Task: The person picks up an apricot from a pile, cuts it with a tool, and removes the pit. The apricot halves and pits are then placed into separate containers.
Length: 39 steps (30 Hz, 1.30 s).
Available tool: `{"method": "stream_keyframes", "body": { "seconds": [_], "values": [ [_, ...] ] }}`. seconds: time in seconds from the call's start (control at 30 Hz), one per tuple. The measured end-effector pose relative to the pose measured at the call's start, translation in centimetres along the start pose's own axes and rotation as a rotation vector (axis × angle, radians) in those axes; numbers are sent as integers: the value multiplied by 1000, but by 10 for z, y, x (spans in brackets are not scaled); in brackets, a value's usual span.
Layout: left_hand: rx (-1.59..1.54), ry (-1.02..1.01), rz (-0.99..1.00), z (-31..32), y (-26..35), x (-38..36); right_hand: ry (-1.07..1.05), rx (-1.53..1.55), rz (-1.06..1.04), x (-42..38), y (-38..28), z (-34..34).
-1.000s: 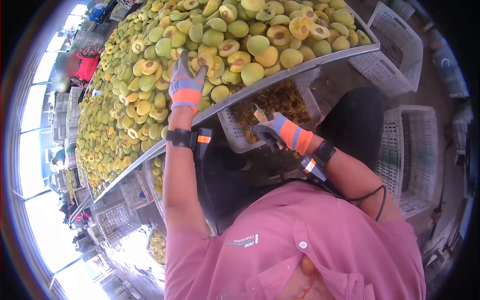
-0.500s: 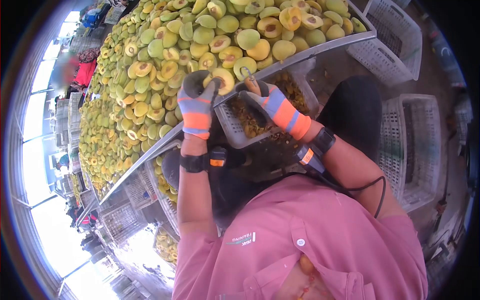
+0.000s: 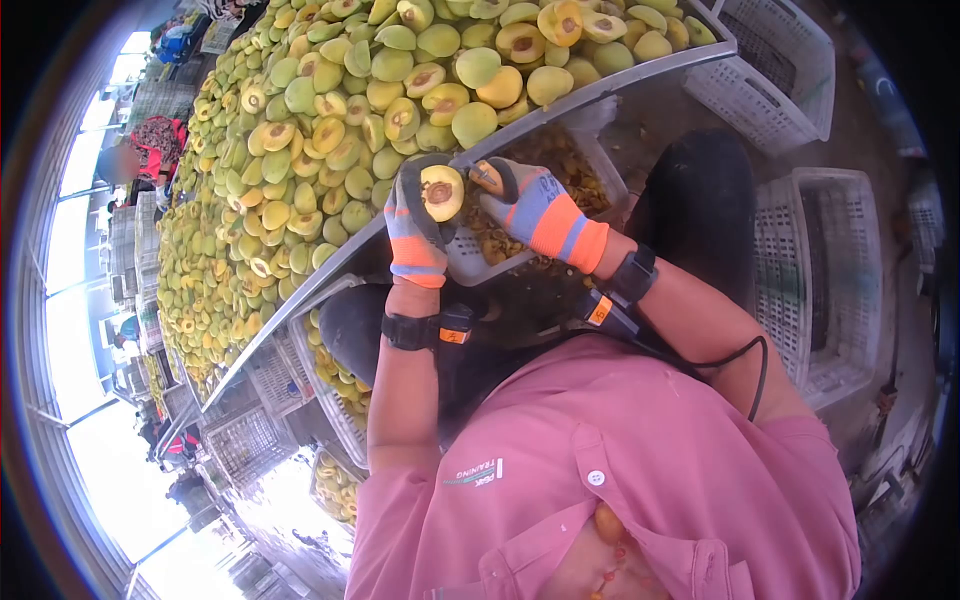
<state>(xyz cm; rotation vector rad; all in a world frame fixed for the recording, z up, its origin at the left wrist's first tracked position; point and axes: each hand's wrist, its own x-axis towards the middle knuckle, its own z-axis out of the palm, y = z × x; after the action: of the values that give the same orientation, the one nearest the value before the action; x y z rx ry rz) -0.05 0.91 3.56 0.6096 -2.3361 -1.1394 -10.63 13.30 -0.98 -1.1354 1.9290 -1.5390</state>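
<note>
My left hand (image 3: 417, 225), in a grey, blue and orange glove, holds a halved yellow-green fruit (image 3: 441, 193) with its cut face and brown centre turned up. Close on its right, my gloved right hand (image 3: 535, 207) grips a small tool by its wooden handle (image 3: 487, 178); the tool's metal end is hard to make out. Both hands are at the metal edge of a table (image 3: 600, 88) heaped with fruit halves (image 3: 330, 130). Below them sits a white crate (image 3: 480, 262) with brown and yellow scraps in it.
White crates stand at the upper right (image 3: 765, 75) and right (image 3: 825, 280). A crate of fruit (image 3: 345, 400) is under the table at left. My knees flank the scrap crate. A cable (image 3: 740, 352) runs along my right arm. A person in red (image 3: 160, 145) is far left.
My left hand has moved slightly right and down with the fruit half, whose cut face now shows more fully. The tool's metal hook, seen before, is now mostly out of sight.
</note>
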Motion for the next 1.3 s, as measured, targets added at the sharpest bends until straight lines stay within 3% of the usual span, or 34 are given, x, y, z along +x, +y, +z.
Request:
{"method": "stream_keyframes", "body": {
  "seconds": [0.03, 0.1, 0.17, 0.27, 0.43, 0.53, 0.7, 0.83, 0.87, 0.97, 1.07, 1.17, 1.2, 1.27, 1.3],
  "values": [
    [-108, 60, -45, 4, -2, -3, -21, -63, 4, -3, -3, 0],
    [229, 88, 231, 8, -7, -5, -78, -155, 92, -7, -6, 5],
    [-539, 152, -202, 20, -13, -8, -100, -165, 131, -8, -8, 8],
    [-907, 338, -459, 28, -7, -8, -119, -35, 158, -8, -14, 6],
    [-737, 368, -310, 41, -1, -11, -176, 164, 245, -14, -6, 11],
    [-537, 290, -194, 40, 9, -15, -187, 358, 170, -18, -2, 15],
    [-74, 19, 182, 9, 8, -8, -562, 610, 312, -14, -14, -18],
    [42, -173, 204, -11, 32, -10, -891, 962, 454, -19, -4, -26],
    [-183, -160, -5, -10, 33, -16, -923, 1013, 323, -22, 1, -21],
    [-386, -176, -69, -10, 37, -16, -1081, 1459, 648, -24, 3, -20],
    [-370, -49, -11, 2, 22, -21, -1117, 1603, 744, -23, 8, -16],
    [-458, 32, -178, 9, 22, -22, -836, 978, 347, -24, 17, -9],
    [-319, 53, -58, 14, 9, -22, -810, 841, 316, -23, 14, -9],
    [-338, -18, -148, 13, -2, -24, -738, 570, 251, -19, 8, -14],
    [-348, -60, -192, 11, -4, -24, -749, 621, 328, -19, 9, -13]
  ]
}}
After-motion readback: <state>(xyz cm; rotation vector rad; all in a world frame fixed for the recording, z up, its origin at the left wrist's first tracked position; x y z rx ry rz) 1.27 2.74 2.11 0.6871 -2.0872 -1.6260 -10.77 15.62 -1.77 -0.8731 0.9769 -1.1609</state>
